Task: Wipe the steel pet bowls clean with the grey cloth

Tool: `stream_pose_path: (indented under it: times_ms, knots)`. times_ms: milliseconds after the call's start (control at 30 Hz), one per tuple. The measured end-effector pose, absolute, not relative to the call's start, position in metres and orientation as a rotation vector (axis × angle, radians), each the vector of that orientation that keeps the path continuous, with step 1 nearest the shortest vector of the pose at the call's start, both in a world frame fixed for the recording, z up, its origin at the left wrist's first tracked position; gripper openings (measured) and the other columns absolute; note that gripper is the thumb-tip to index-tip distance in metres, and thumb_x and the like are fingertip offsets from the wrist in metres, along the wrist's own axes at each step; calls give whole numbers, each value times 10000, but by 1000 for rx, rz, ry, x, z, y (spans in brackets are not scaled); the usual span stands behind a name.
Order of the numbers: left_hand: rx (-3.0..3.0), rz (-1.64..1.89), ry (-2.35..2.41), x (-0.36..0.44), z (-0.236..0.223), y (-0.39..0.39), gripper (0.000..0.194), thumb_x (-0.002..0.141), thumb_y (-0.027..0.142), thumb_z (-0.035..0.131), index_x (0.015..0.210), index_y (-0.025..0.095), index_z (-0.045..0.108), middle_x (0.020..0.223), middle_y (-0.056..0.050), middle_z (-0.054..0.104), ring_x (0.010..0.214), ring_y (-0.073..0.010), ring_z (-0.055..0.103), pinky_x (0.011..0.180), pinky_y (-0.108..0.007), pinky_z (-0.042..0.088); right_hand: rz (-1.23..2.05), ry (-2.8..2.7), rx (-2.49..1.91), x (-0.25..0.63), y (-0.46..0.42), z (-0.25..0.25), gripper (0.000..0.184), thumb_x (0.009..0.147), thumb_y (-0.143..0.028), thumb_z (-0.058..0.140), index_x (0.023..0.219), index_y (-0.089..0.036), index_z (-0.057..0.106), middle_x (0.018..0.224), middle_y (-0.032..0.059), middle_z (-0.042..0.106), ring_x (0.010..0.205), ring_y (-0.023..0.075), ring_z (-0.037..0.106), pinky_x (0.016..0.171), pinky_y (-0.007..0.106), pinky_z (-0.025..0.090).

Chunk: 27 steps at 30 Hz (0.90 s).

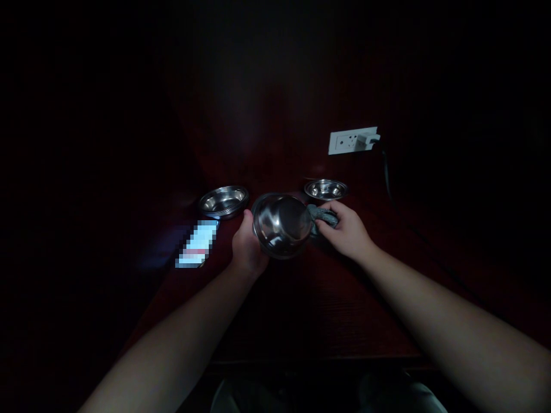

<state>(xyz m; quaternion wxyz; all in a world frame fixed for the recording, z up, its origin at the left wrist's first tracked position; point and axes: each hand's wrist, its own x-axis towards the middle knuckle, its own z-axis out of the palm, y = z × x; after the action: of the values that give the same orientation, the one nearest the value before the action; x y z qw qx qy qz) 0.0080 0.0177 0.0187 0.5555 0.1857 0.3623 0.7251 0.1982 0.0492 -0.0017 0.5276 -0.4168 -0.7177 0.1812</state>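
A shiny metal bowl [282, 226] is tilted on its side, its rounded outside facing me. My left hand [249, 246] grips its left edge, thumb up along the rim and the other fingers hidden behind and below. At the bowl's right side, my right hand [346, 229] pinches a bunched grey-green cloth [321, 219], which touches the bowl or lies very close to it. Just beyond my right hand sits another metal bowl [326, 189], upright. Left of my left hand stands a small stack of metal bowls [224, 202], open side up.
A lit phone [198, 244], its screen blurred out, lies on the dark reddish table [301, 321] at the left. A white wall socket [353, 141] with a plugged-in charger is at the back right. Its dark cable [386, 175] hangs down beside the table. The surroundings are very dark.
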Motion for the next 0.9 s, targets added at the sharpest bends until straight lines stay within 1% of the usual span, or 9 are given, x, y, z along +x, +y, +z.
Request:
stream_pose_path:
  times_ms: [133, 267, 400, 533, 733, 833, 900]
  knots:
    - [494, 1663, 784, 6, 20, 18, 356, 947, 414, 491, 858, 137, 695, 891, -69, 722, 825, -171, 685, 834, -311, 523, 490, -1737, -956, 198, 48, -3, 91, 751, -223, 623, 826, -193, 581, 751, 0, 612, 684, 153, 559, 651, 299, 447]
    - [577, 1601, 691, 5, 19, 18, 380, 965, 418, 450, 932, 129, 694, 988, -98, 725, 959, -207, 685, 915, -336, 513, 524, -1731, -963, 198, 49, -4, 106, 747, -233, 635, 823, -196, 571, 745, -7, 599, 679, 150, 548, 650, 299, 449]
    - [652, 1503, 616, 5, 19, 17, 418, 980, 429, 404, 1066, 120, 671, 1085, -119, 714, 1102, -245, 649, 965, -378, 497, 487, -1719, -990, 198, 49, -4, 109, 743, -236, 640, 805, -198, 559, 731, -9, 589, 666, 148, 537, 634, 296, 444]
    - [738, 1413, 552, 5, 20, 14, 433, 983, 440, 383, 1141, 135, 647, 1187, -129, 686, 1207, -269, 595, 1002, -413, 478, 463, -1698, -1000, 199, 49, -3, 111, 746, -250, 638, 782, -203, 543, 710, -11, 585, 660, 153, 541, 628, 300, 445]
    - [816, 1296, 484, 7, 16, 11, 373, 972, 387, 446, 1243, 174, 589, 1260, -123, 656, 1227, -269, 582, 1026, -426, 453, 417, -1688, -1007, 199, 48, -1, 97, 749, -239, 631, 770, -203, 544, 710, -6, 590, 657, 152, 546, 627, 299, 447]
    - [888, 1260, 457, 9, 13, 10, 335, 948, 340, 512, 1234, 185, 591, 1236, -121, 668, 1189, -264, 608, 1025, -428, 448, 408, -1695, -1008, 198, 46, -1, 98, 749, -237, 634, 769, -210, 542, 708, -9, 586, 656, 154, 543, 625, 299, 447]
    - [942, 1239, 470, 9, 11, 8, 309, 942, 326, 525, 1205, 185, 608, 1221, -117, 675, 1157, -258, 623, 1011, -426, 453, 389, -1697, -1006, 198, 45, 0, 95, 748, -235, 633, 768, -211, 543, 707, -10, 580, 655, 154, 538, 623, 298, 443]
